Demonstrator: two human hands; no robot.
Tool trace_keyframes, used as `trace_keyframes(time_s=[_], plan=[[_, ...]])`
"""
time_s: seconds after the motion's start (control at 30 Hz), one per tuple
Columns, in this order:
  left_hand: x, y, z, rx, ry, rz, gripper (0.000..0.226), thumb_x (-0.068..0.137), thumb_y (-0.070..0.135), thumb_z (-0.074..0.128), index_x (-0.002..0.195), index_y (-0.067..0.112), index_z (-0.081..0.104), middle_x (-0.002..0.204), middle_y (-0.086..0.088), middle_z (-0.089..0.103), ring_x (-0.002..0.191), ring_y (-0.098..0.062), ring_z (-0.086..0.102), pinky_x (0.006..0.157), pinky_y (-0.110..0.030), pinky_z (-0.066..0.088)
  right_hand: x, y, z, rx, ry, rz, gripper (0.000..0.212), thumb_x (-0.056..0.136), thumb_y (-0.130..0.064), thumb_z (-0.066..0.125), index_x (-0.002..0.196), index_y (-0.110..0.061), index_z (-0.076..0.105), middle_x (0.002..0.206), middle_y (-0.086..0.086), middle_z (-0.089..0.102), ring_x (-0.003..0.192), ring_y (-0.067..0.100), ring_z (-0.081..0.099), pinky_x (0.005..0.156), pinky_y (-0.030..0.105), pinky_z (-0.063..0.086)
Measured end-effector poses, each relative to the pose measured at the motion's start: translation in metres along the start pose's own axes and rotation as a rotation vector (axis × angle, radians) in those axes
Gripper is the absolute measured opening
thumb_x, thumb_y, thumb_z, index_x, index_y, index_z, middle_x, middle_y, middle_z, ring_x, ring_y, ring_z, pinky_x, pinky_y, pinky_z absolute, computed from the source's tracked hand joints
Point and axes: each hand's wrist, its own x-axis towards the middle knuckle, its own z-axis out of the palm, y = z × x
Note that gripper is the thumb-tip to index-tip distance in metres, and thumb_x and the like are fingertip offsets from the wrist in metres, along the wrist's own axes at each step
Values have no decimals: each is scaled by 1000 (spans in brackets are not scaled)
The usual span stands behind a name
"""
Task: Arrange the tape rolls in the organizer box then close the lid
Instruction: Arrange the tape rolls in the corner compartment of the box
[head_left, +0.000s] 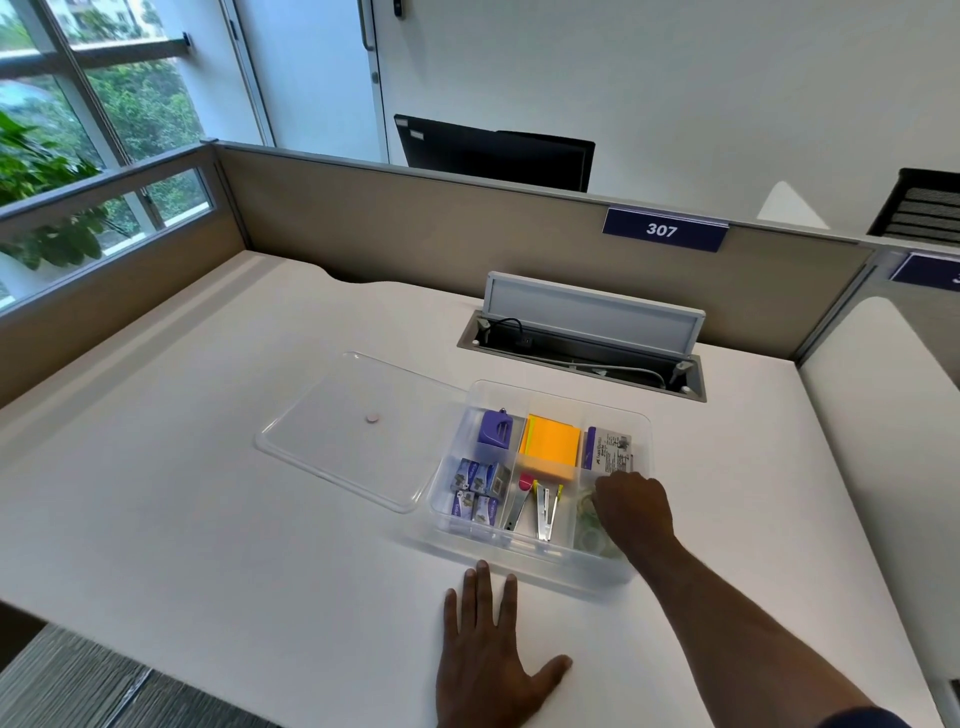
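A clear plastic organizer box (524, 558) stands on the white desk, its compartments holding stationery. Clear tape rolls (592, 538) lie in its front right compartment. My right hand (634, 506) reaches into that compartment, fingers curled down over the rolls; whether it grips one is hidden. The clear lid (332, 415) lies flat on the desk to the left of the box, touching its left edge. My left hand (488, 654) rests flat on the desk in front of the box, fingers spread, holding nothing.
The box also holds a purple sharpener (496, 428), orange sticky notes (553, 447), staple boxes (478, 488), staplers (535, 506) and a card pack (610, 449). An open cable tray (587, 343) sits behind the box. Partition walls (415, 223) bound the desk.
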Motion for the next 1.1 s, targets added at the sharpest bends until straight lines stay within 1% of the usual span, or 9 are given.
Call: trace_keyframes(time_s=[0.13,0.23,0.37,0.53,0.6,0.7,0.8,0.9,1.1], plan=[[1,0,0,-10,-36,-8,103,64,91,38,135,18,52,145,-20,42,135,-29,25,111,-45,0,5,3,3,-3,11,-72,32,93,-32,46,107,-11,65,108,11,70,97,28,66,80,39,54],[2,-1,1,-19,-31,-3,103,65,91,37,135,17,52,145,-20,43,134,-31,28,111,-45,1,4,3,2,-3,4,-97,36,94,-34,41,109,-10,63,111,12,69,101,30,63,83,41,52],[3,0,0,-22,-47,-13,103,64,92,36,134,18,54,143,-19,45,130,-36,44,111,-45,1,0,1,4,37,35,-99,43,93,-40,36,106,-11,64,110,11,68,102,30,60,84,39,49],[3,1,-2,-16,-47,-11,102,64,93,34,133,20,55,143,-18,46,132,-36,40,111,-45,0,-4,2,5,104,-4,-106,48,87,-51,45,113,-15,63,116,6,67,107,27,59,88,38,49],[3,1,-3,-22,-43,-6,103,64,93,35,134,19,54,144,-18,45,134,-32,30,111,-45,0,-4,2,4,100,-13,-104,47,86,-51,48,114,-16,61,117,5,66,109,26,58,89,38,48],[3,1,-3,-29,-46,-2,103,64,92,35,133,19,54,143,-18,46,133,-30,28,110,-45,1,-4,1,3,71,-2,-105,42,89,-46,47,114,-14,58,116,7,66,108,27,59,87,39,49],[3,1,-3,-37,-57,-8,103,64,92,36,133,19,54,143,-18,46,133,-32,31,110,-45,1,-5,1,3,64,6,-100,41,91,-46,45,114,-14,57,116,7,67,106,26,61,85,38,50],[3,2,-4,-40,-70,-20,103,64,92,36,133,18,54,143,-19,45,130,-36,45,111,-44,0,-7,0,4,55,28,-86,40,91,-46,44,111,-14,57,112,7,69,102,27,63,82,37,50],[4,3,-6,-37,-81,-28,102,64,92,35,132,18,55,141,-19,48,126,-37,49,110,-44,1,-10,-4,-1,91,24,-45,40,90,-44,50,110,-11,59,108,11,69,96,29,64,79,37,51]])
